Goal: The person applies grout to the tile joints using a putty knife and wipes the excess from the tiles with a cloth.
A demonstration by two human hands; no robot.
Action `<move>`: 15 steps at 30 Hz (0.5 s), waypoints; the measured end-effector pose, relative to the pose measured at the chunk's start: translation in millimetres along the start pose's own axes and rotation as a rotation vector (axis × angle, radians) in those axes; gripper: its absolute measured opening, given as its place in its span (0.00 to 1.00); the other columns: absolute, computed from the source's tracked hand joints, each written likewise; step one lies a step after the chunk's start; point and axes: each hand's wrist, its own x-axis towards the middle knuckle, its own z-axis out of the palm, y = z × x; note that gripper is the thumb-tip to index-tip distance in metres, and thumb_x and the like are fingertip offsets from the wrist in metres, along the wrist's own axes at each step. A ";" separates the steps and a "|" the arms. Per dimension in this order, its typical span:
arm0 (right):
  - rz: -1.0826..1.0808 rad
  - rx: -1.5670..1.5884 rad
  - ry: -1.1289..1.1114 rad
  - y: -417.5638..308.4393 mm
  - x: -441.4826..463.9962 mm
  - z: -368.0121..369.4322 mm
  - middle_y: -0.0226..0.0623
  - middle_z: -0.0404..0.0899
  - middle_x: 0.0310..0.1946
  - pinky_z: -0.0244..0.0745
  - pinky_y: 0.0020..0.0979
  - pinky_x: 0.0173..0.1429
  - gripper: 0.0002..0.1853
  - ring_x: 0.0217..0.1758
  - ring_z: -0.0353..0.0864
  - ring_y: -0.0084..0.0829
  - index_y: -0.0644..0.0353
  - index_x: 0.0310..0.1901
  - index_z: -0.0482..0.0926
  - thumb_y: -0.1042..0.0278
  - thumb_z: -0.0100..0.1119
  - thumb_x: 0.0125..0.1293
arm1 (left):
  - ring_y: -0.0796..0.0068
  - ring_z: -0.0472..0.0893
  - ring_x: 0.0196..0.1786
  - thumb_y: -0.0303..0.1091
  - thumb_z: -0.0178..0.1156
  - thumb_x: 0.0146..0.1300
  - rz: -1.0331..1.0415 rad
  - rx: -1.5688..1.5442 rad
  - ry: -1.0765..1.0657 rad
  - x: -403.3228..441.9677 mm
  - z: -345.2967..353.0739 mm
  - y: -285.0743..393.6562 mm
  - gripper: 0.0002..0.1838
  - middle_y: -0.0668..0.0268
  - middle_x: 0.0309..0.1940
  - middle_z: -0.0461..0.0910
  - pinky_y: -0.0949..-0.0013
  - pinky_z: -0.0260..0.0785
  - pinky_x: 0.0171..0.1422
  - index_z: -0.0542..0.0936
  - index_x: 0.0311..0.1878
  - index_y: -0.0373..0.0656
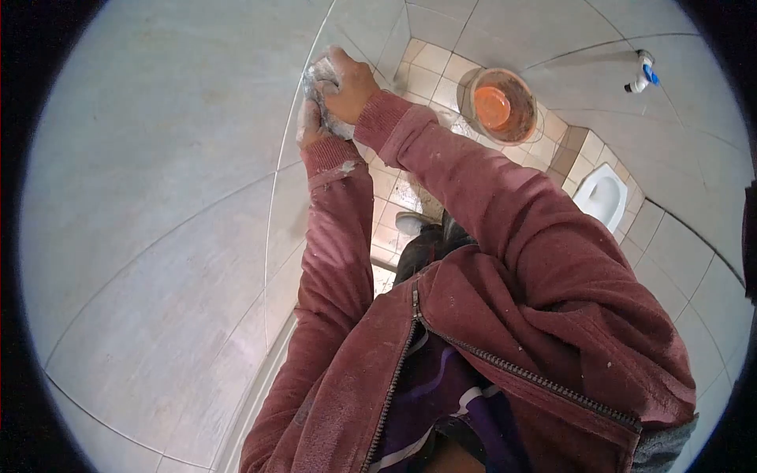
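Observation:
My two hands are close together at the tiled wall's vertical joint. My left hand [311, 120] is smeared with pale powder or paste, its fingers curled around whitish-grey material [339, 126]. From the right, my right hand [352, 83] reaches over it with bent fingers pressed onto the same material. Whether this is a soft bag or a lump of paste, I cannot tell. Both hands partly hide it. White smears also mark the cuff of my left sleeve [347, 167].
A large round tub [530, 118] with an orange bowl [492, 108] inside stands on the tiled floor [426, 57]. A blue-handled tap [646, 72] juts from the far wall. A white squat toilet [604, 197] lies at the right. Tiled wall [158, 158] rises close on my left.

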 end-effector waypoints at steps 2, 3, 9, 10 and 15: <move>-0.005 0.042 0.004 -3.2 -14.7 10.7 0.51 0.77 0.32 0.72 0.41 0.43 0.18 0.38 0.76 0.52 0.61 0.44 0.67 0.73 0.57 0.50 | 0.70 0.76 0.45 0.31 0.41 0.67 -0.024 -0.033 -0.006 -9.3 -16.1 2.4 0.16 0.59 0.46 0.73 0.71 0.74 0.43 0.67 0.55 0.35; -0.023 0.053 -0.026 -3.9 -21.4 15.3 0.52 0.77 0.32 0.72 0.41 0.43 0.17 0.38 0.77 0.52 0.61 0.44 0.67 0.74 0.56 0.50 | 0.69 0.76 0.45 0.31 0.41 0.67 -0.061 -0.136 0.020 -13.8 -23.6 2.2 0.16 0.58 0.46 0.73 0.70 0.73 0.44 0.68 0.54 0.35; 0.002 0.052 -0.081 -12.7 -61.4 44.3 0.52 0.77 0.31 0.73 0.41 0.43 0.17 0.37 0.77 0.52 0.62 0.44 0.67 0.76 0.53 0.49 | 0.62 0.75 0.47 0.38 0.43 0.66 -0.014 -0.100 -0.012 -38.0 -79.1 -0.4 0.19 0.55 0.47 0.72 0.63 0.71 0.49 0.67 0.54 0.35; -0.005 0.037 -0.079 -14.6 -67.4 48.5 0.52 0.77 0.31 0.73 0.41 0.43 0.17 0.37 0.77 0.51 0.63 0.43 0.67 0.76 0.53 0.49 | 0.58 0.74 0.49 0.41 0.44 0.65 -0.012 -0.161 0.016 -44.1 -78.8 5.1 0.22 0.52 0.48 0.72 0.59 0.70 0.52 0.65 0.55 0.33; -0.106 -0.007 -0.197 -9.4 -100.2 82.2 0.49 0.77 0.32 0.73 0.39 0.43 0.16 0.39 0.77 0.50 0.62 0.42 0.67 0.75 0.54 0.50 | 0.62 0.75 0.47 0.38 0.45 0.63 0.016 -0.018 0.010 -100.9 -86.0 20.3 0.21 0.54 0.46 0.73 0.62 0.69 0.51 0.66 0.53 0.33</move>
